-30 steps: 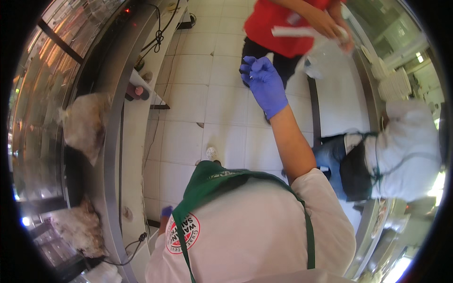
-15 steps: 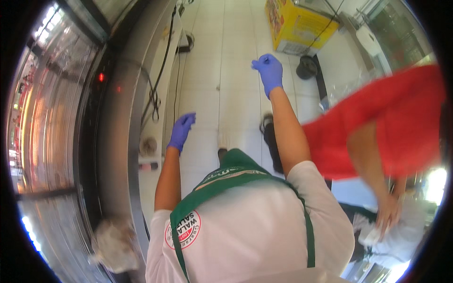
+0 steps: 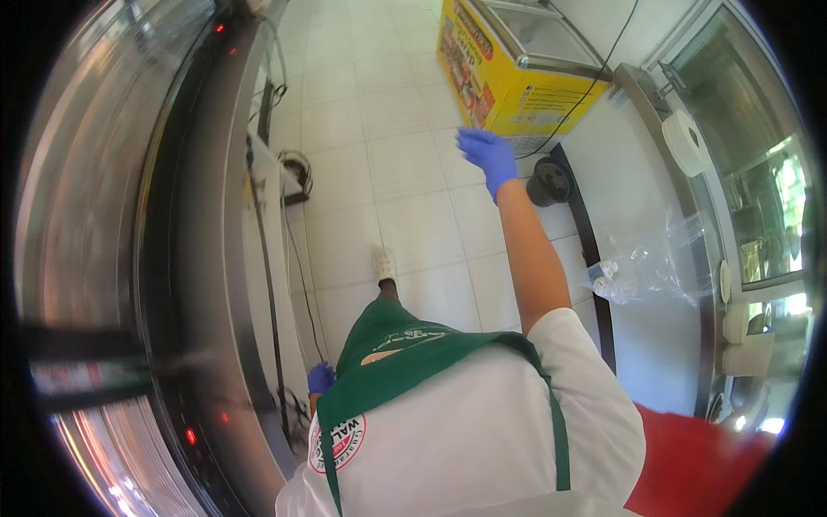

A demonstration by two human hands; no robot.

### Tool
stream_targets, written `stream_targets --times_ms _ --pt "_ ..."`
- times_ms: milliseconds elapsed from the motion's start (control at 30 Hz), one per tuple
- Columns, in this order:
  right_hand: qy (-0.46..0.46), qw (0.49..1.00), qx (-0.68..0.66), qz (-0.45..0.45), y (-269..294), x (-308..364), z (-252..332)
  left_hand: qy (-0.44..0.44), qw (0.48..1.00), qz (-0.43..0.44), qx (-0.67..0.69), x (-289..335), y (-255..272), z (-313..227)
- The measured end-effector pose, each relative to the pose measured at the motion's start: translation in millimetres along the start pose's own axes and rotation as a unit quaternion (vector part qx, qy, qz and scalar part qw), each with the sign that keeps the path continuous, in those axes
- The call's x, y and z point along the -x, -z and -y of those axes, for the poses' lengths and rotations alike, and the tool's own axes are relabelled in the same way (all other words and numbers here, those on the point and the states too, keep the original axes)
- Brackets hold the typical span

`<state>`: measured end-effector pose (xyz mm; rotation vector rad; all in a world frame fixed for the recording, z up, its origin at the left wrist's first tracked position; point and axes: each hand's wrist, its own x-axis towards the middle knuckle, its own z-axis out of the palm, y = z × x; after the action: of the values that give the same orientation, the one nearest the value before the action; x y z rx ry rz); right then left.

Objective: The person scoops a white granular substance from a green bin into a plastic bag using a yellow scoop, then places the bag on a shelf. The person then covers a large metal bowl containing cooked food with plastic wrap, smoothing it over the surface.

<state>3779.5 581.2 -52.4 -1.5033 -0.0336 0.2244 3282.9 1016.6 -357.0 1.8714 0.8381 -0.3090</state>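
Observation:
My right hand [image 3: 488,161], in a blue-purple glove, is held out ahead of me with its fingers stretched and nothing in it. In the picture it lies beside the yellow chest freezer [image 3: 543,102] and a dark bucket [image 3: 550,183], and I see no contact with either. Low at my left side is my left hand [image 3: 320,377], gloved the same way and partly covered by my green apron [image 3: 405,345]. Its fingers cannot be made out.
A long metal-edged counter or display case [image 3: 211,258] runs along my left. Black cables [image 3: 263,276] hang beside it, and a coil [image 3: 297,172] lies near the floor. On the right, a clear plastic bag [image 3: 659,267] is by the white wall. Red clothing [image 3: 698,461] shows at lower right.
I have moved forward along the tiled floor, so the freezer appears nearer. My left hand has dropped back to my side, and my right fingers have straightened. The person in red has passed behind.

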Motion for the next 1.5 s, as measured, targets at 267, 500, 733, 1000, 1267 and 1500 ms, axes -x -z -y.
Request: stream_targets --times_ms 267,500,733,1000,1267,1500 --pt "-0.175 0.764 0.582 -0.216 122 -119 -126 0.018 0.991 0.043 0.129 -332 7 -321" --pt "-0.562 0.689 0.397 -0.228 214 -118 -196 -0.342 0.936 0.079 0.011 -520 -87 -807" --pt "-0.387 0.726 0.220 -0.524 305 -275 -232 -0.600 0.780 0.152 -0.098 -580 -243 -1156" --pt "-0.092 0.700 -0.289 -0.646 306 -486 -102 -0.808 0.570 0.068 -0.131 -689 -406 -1479" --pt "-0.209 0.643 -0.233 -0.699 279 -535 -77 -0.817 0.517 -0.074 -0.246 -832 -587 -1762" --pt "-0.112 0.602 0.062 -0.788 245 -615 78 -0.793 0.470 -0.052 -0.383 -822 -686 -1863"
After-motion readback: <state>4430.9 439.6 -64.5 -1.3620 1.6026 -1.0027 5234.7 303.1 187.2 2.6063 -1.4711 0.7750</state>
